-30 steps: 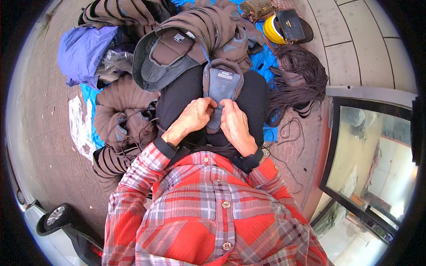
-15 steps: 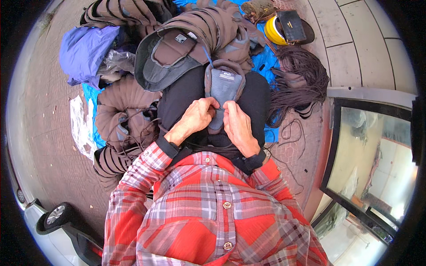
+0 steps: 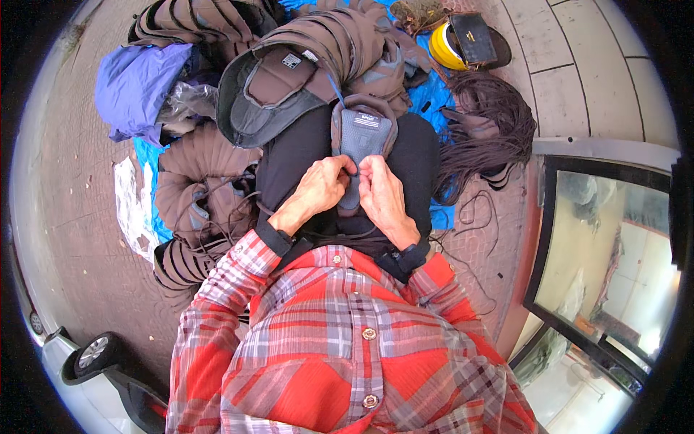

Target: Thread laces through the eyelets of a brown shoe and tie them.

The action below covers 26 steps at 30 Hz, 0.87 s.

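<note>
A shoe upper with a grey tongue (image 3: 359, 139) and brown padded collar lies across my black-trousered lap, collar end away from me. My left hand (image 3: 323, 189) is closed in a pinch at the tongue's left edge, about halfway down. Facing it, my right hand (image 3: 384, 199) pinches over the tongue's right side, its fingertips slightly raised. Whatever is between the right fingertips is too small to make out. The hands are close together but apart. Just beyond my left knee, a stack of nested brown shoe uppers (image 3: 329, 47) curves away.
More brown uppers (image 3: 206, 181) are piled left, beside a purple cloth bundle (image 3: 141, 90). A bundle of dark brown laces (image 3: 488, 130) lies right, on blue sheeting (image 3: 431, 101). Beyond is a yellow container (image 3: 447, 48) with a black pouch (image 3: 473, 37). A glass-panelled case (image 3: 603, 246) stands right.
My right fingertips have risen slightly and moved a little left, nearer my left fingers. The left hand keeps its pinch, and the shoe upper stays on my lap.
</note>
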Tool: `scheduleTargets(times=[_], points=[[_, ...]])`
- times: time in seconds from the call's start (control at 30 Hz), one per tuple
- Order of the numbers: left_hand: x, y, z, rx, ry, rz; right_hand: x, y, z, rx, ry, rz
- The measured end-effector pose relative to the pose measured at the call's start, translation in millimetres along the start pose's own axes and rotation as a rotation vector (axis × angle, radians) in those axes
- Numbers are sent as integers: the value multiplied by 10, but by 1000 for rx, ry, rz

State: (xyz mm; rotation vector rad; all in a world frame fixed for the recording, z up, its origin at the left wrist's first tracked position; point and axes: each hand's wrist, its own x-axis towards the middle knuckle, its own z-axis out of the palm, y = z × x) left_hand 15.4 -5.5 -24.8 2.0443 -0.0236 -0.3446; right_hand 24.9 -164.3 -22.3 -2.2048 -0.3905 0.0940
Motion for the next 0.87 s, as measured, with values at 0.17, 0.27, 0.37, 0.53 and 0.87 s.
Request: scheduleTargets(times=[0.17,0.27,0.37,0.53,0.87], points=[[-26,11,-21,-54,-15,39,-18,-98,-83,-222,-103,-150],[-40,70,-52,-46,-36,-16,-21,-96,-38,-230,-49,-147],[-62,-11,7,-56,23,6,-11,-102,-16,-236,-32,-62],[-40,-31,62,102,66,33,19,-22,20,-225,-16,-147],[-59,95,71,299,78,-31,-54,-40,-46,-155,-96,21]])
